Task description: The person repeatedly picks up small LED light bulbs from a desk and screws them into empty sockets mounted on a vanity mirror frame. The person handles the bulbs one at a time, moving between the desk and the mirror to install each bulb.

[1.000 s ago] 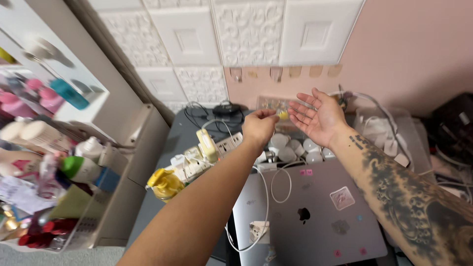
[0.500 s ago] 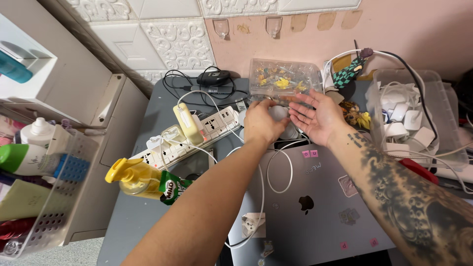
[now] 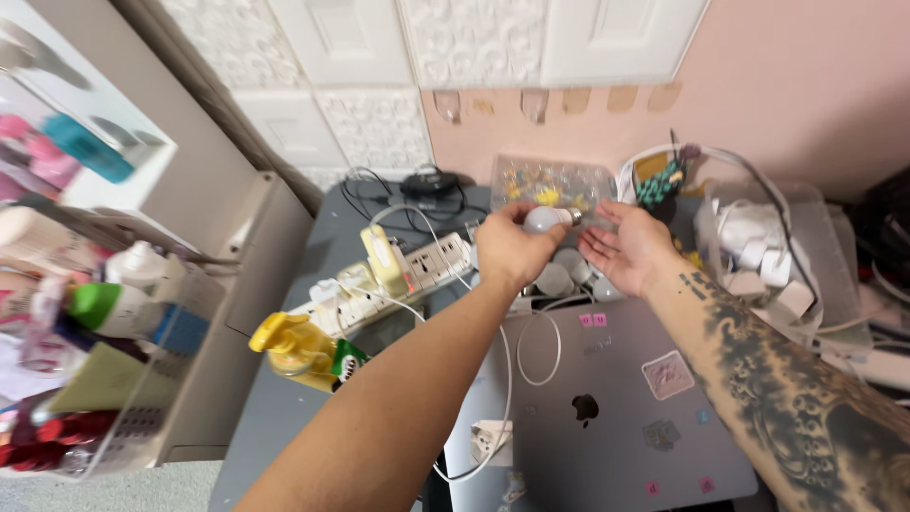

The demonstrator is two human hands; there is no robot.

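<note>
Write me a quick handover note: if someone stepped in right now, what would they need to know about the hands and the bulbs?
Left hand: grip shut on a white light bulb, raised above the desk, metal base pointing right.
Right hand: open, palm up, beside the bulb, holding nothing.
More white bulbs lie below the hands, at the far edge of the closed grey laptop.
Power strip and yellow bottle sit to the left; a clear box of small yellow parts stands behind.
Done: one bulb picked up. Left: the other bulbs lie untouched.
</note>
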